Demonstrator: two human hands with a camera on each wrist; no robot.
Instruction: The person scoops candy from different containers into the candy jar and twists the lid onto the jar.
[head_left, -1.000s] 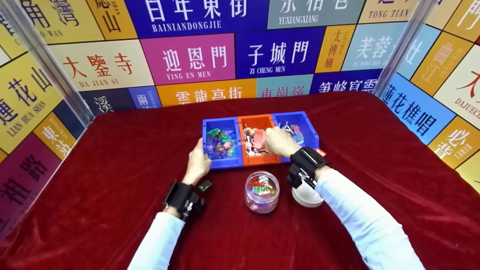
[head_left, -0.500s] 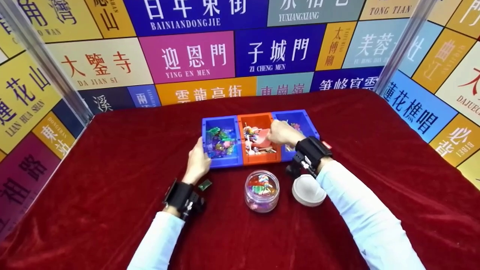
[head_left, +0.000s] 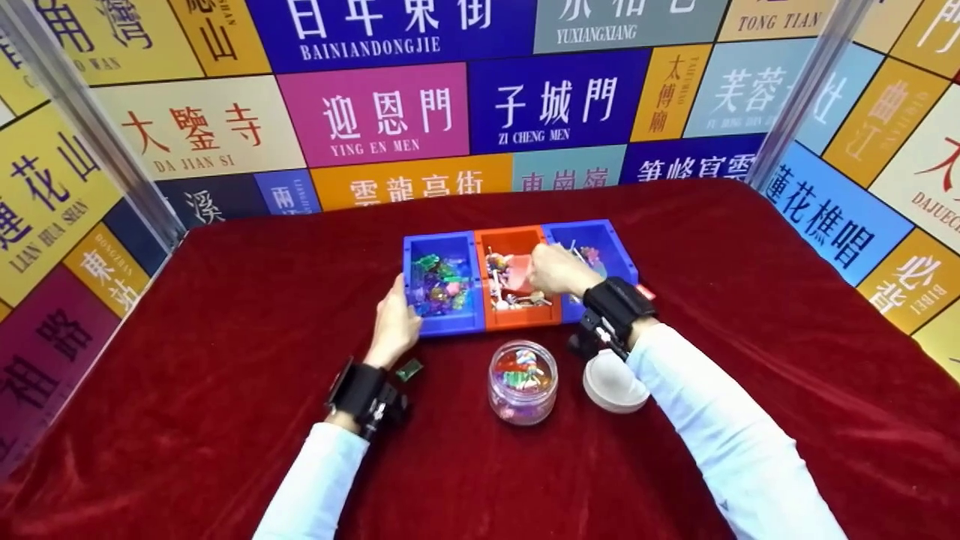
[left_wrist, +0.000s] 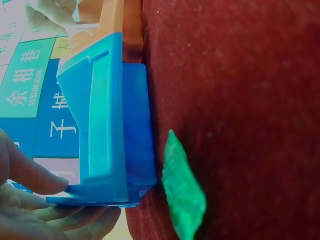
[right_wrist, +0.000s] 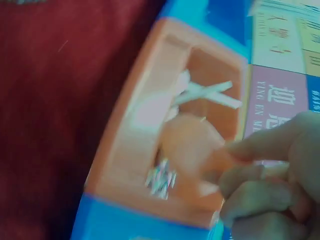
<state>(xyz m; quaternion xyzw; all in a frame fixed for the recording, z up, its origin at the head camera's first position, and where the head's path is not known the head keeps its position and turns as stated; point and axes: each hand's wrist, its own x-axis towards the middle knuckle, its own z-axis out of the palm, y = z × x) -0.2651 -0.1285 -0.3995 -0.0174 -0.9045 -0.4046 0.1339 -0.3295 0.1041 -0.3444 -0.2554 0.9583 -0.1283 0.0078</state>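
My right hand [head_left: 556,270] pinches a flat pink scoop [head_left: 517,274] inside the orange bin [head_left: 520,320], over several white-stick lollipop-like pieces [head_left: 501,300]. The right wrist view shows the scoop [right_wrist: 192,142] blurred between thumb and finger. At the row's left end, my left hand [head_left: 395,322] grips the wall of a blue bin [head_left: 454,326], thumb over the rim and fingers outside, as the left wrist view shows with the blue bin [left_wrist: 107,145]. Colourful clear beads and trinkets [head_left: 442,289] lie in that bin. A second blue bin [head_left: 611,255] on the right holds small pieces, partly hidden by my right hand.
An uncapped clear jar [head_left: 523,390] with colourful trinkets stands in front of the bins. Beside it a white lid [head_left: 615,386] lies partly under my right forearm. A green piece [head_left: 409,369] rests on the red cloth [head_left: 300,300] near my left wrist.
My right hand and the scoop shifted slightly right, then back left within the orange bin. My left hand keeps its grip on the blue bin in the same place.
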